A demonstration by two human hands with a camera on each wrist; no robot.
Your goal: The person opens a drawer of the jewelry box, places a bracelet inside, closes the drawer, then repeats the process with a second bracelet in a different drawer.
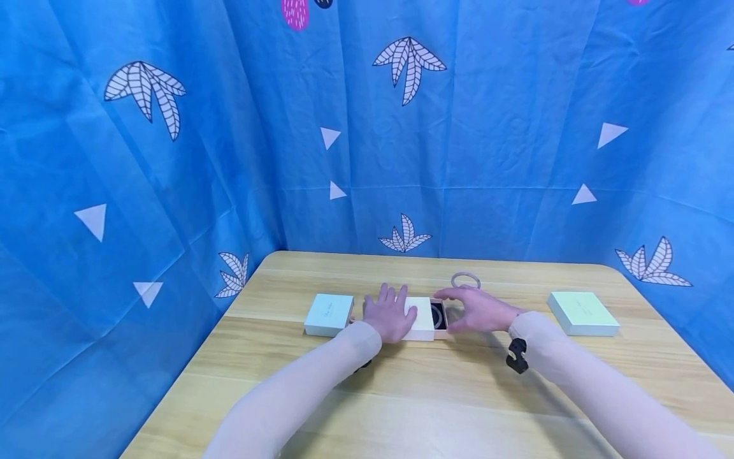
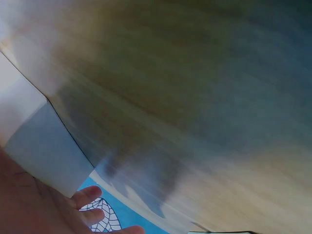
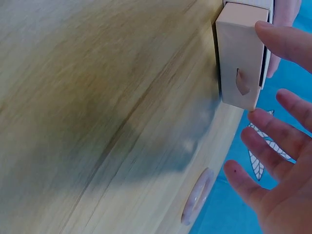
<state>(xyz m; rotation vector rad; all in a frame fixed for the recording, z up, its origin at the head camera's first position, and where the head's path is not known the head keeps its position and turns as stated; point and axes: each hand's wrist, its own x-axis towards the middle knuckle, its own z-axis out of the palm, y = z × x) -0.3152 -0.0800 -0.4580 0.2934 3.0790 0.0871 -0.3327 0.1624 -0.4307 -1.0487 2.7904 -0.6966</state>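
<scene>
A small white sleeve box (image 1: pixel 421 319) lies mid-table with its pinkish drawer (image 3: pixel 240 61) partly out on the right. Inside the drawer's dark lining, part of a pale bangle (image 1: pixel 438 317) shows. My left hand (image 1: pixel 388 317) rests on the left part of the sleeve, fingers outstretched. At the drawer's end is my right hand (image 1: pixel 478 309), thumb at one upper edge and a finger by the opposite corner, the other fingers spread. Another bangle (image 1: pixel 466 279) lies on the table just behind the right hand, also visible as a pale bangle (image 3: pixel 197 196) in the right wrist view.
A light blue box (image 1: pixel 329 314) sits left of the left hand, with something small partly hidden beside it. Farther right stands a pale green box (image 1: pixel 583 312). The wooden table (image 1: pixel 413 395) ends at a blue patterned curtain (image 1: pixel 493 140) behind and at the sides.
</scene>
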